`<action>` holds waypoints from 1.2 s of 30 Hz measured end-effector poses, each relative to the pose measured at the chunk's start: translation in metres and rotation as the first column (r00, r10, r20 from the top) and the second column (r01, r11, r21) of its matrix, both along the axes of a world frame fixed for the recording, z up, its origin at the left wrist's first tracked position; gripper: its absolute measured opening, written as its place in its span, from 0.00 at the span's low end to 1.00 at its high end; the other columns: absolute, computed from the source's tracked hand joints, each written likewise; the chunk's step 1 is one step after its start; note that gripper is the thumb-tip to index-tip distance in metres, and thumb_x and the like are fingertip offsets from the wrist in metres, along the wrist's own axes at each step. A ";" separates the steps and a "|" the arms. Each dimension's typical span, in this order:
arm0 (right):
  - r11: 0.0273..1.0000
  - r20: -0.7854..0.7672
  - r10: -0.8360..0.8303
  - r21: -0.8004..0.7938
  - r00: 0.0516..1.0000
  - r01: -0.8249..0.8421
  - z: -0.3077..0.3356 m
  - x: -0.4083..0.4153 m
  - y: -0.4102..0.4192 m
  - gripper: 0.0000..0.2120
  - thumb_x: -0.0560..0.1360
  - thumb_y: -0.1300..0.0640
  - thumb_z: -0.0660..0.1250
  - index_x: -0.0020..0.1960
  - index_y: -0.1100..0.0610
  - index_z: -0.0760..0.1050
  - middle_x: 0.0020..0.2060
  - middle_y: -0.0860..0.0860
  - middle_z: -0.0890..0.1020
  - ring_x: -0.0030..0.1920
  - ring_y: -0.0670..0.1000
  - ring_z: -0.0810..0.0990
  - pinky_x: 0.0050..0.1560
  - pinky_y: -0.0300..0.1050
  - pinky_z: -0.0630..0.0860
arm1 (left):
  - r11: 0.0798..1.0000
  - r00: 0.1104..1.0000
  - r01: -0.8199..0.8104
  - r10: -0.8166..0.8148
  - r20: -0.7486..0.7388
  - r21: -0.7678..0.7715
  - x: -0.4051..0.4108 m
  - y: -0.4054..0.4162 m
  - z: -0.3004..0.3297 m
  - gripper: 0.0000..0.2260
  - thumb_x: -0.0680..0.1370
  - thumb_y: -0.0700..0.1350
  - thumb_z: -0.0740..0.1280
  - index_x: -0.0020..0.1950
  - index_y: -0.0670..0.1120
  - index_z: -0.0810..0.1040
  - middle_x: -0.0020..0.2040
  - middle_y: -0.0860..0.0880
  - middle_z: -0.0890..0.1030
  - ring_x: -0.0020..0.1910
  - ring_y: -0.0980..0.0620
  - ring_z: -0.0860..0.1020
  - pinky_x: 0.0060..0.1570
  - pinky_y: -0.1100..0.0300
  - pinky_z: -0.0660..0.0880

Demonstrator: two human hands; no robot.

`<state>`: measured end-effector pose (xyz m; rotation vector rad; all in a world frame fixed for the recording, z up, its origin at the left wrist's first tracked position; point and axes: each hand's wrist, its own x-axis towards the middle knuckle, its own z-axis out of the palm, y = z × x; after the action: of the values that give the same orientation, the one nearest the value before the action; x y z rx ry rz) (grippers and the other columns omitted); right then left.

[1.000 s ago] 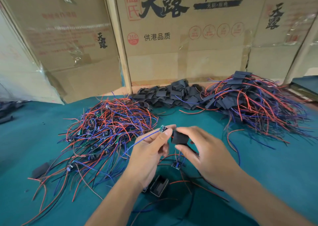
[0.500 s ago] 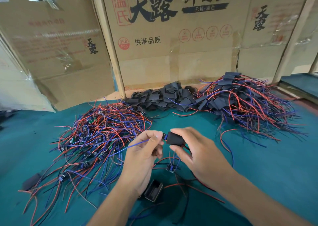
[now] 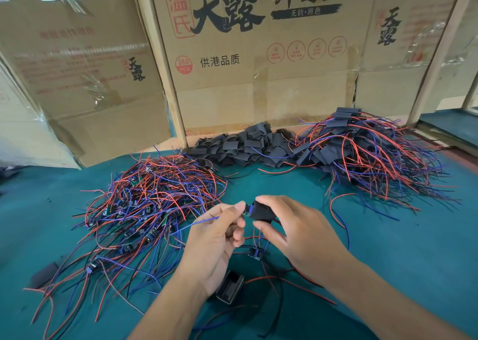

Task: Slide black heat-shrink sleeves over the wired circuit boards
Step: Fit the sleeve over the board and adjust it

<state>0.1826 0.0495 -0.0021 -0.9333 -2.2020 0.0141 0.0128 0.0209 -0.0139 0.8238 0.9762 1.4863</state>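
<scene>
My left hand (image 3: 219, 238) pinches the end of a small circuit board (image 3: 246, 212) between thumb and forefinger, a blue wire trailing left from it. My right hand (image 3: 297, 233) holds a black heat-shrink sleeve (image 3: 261, 211) that covers most of that board; only the board's left tip shows. A heap of bare wired boards (image 3: 152, 205) with red, blue and black leads lies to the left. Loose black sleeves (image 3: 245, 148) are piled at the back. Sleeved boards (image 3: 362, 156) are heaped at the back right.
The green table mat (image 3: 413, 249) stretches right of my hands. An open black sleeve (image 3: 230, 286) and a loose bare board (image 3: 256, 253) lie below my hands. Another sleeve (image 3: 44, 275) lies at the far left. Cardboard boxes (image 3: 258, 55) wall off the back.
The sleeve in my right hand has slid leftward over the board held by my left hand, from just apart to covering most of it. The camera has tilted slightly.
</scene>
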 end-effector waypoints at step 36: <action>0.999 -0.067 0.044 -0.017 0.997 -0.046 -0.010 -0.004 0.004 0.17 0.74 0.54 0.70 0.59 0.61 0.77 0.46 0.53 0.82 0.39 0.57 0.81 0.35 0.49 0.79 | 0.999 0.999 -0.041 0.040 -0.034 -0.025 0.008 -0.002 0.000 0.08 0.66 0.44 0.74 0.39 0.42 0.78 0.32 0.46 0.74 0.26 0.53 0.68 0.26 0.64 0.67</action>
<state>0.1784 0.0530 -0.0123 -0.8805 -2.1638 0.0856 0.0203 0.0185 -0.0142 0.8170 1.0404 1.4960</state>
